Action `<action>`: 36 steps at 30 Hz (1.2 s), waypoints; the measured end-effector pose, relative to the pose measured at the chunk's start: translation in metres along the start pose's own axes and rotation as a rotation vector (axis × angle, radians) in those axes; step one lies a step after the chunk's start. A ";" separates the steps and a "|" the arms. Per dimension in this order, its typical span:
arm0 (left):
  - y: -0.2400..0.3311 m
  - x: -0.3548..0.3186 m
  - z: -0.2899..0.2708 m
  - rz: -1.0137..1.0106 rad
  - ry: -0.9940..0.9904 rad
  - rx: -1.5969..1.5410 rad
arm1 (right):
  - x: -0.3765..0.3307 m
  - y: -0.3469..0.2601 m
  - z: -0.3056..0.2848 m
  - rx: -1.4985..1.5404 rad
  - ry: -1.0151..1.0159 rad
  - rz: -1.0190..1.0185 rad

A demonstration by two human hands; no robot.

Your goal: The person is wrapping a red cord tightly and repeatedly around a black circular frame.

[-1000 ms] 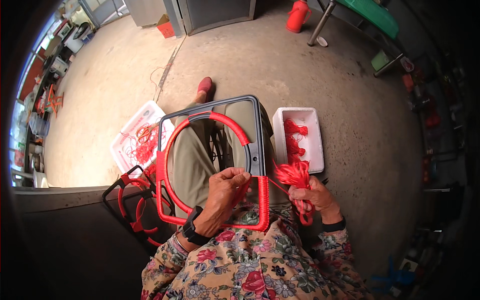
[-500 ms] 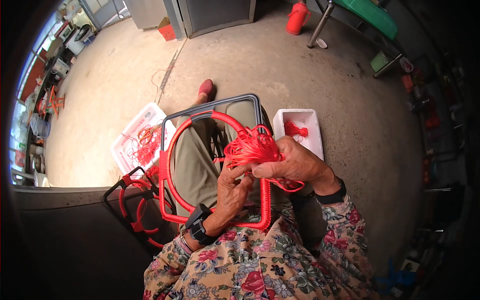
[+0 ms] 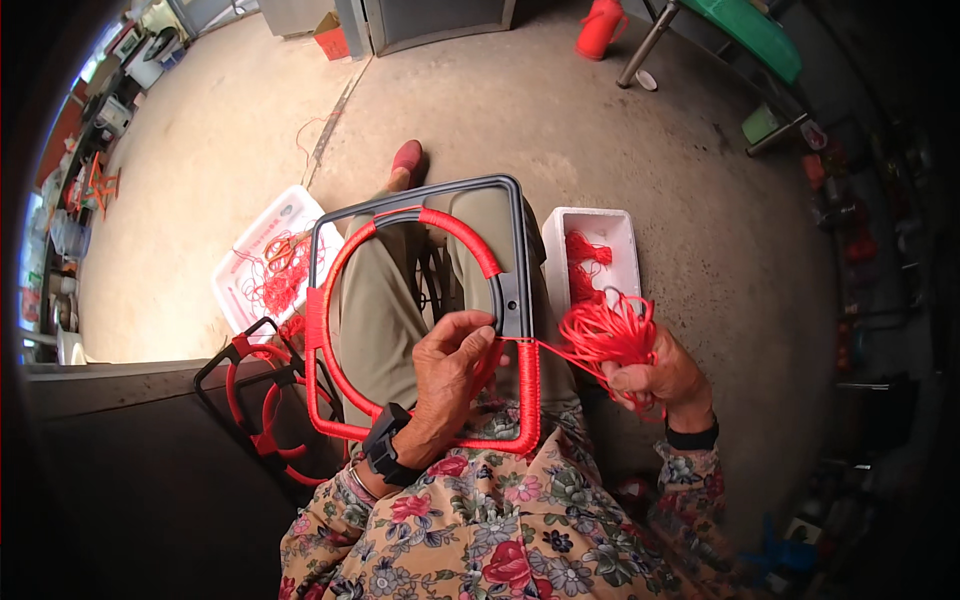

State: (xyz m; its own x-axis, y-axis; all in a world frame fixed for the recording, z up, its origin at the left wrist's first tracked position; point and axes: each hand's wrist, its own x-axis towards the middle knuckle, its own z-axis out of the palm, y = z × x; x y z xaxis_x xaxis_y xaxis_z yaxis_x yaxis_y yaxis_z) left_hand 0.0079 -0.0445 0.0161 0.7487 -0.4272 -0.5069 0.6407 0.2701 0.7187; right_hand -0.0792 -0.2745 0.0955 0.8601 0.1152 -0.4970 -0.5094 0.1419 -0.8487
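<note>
Floral sleeves frame the nearest part of the scene, where a seated person works over their lap. The left hand [image 3: 452, 368], with a dark watch on its wrist, is curled around the right-hand side of a square grey frame with an inner ring, partly wrapped in red cord [image 3: 420, 320]; its fingers pinch the frame where the wrapped stretch meets the bare grey part. The frame rests tilted across the person's knees, its lower and left edges already bound in red. A taut strand runs from that spot to the right hand [image 3: 655, 378], closed around a loose bundle of red cord [image 3: 605, 330] held just right of the frame. To the left, near the person's leg, lie two dark frames with red-wrapped rings [image 3: 262, 405]. Farther out on the concrete floor, a white tray with red cord scraps [image 3: 265, 270] sits left of the knees, and a white foam box holding red cord [image 3: 592, 250] sits right. Well beyond stands a red jug [image 3: 598, 28].
</note>
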 end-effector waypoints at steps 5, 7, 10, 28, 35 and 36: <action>0.010 0.012 -0.005 -0.271 -0.185 -0.070 | -0.025 0.054 -0.014 0.153 0.087 0.036; 0.010 0.014 -0.009 -0.316 -0.221 -0.085 | -0.024 0.069 -0.014 0.155 0.204 0.089; 0.011 0.011 -0.016 -0.375 -0.219 -0.045 | -0.025 0.096 0.001 0.207 0.082 0.119; 0.020 -0.009 -0.003 -0.305 -0.221 -0.213 | 0.097 0.020 0.030 -0.498 -0.033 -0.395; 0.017 -0.004 0.000 -0.257 -0.100 -0.173 | 0.095 0.034 0.036 -0.272 -0.011 -0.340; 0.019 -0.005 0.002 -0.249 -0.091 -0.147 | 0.097 0.038 0.039 -0.152 -0.041 -0.418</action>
State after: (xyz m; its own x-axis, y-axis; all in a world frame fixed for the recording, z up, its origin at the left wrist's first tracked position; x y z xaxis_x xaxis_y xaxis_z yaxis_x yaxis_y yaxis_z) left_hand 0.0160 -0.0389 0.0337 0.5518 -0.5697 -0.6091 0.8251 0.2665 0.4982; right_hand -0.0160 -0.2200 0.0217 0.9879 0.1183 -0.1001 -0.1053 0.0390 -0.9937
